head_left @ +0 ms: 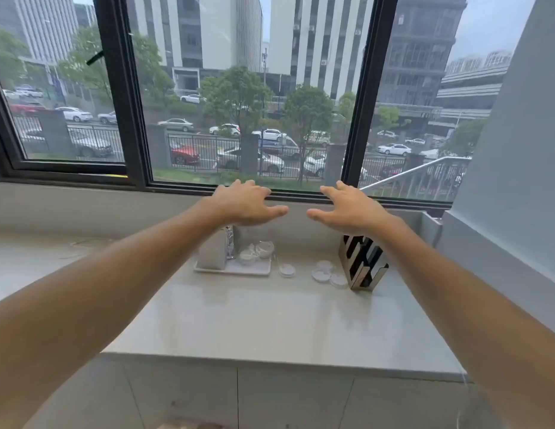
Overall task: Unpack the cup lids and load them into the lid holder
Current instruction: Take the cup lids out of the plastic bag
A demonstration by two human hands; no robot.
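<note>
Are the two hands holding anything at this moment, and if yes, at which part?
Nothing is held. The left hand and the right hand are both open with fingers spread, raised above the counter and touching none of the items.

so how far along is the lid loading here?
Barely started. Done: a few loose lids lie on the counter beside the metal holder, one more by the tray. In hand: nothing; left hand and right hand hover open above. Left: every visible lid; whether the holder contains any can't be told.
</note>
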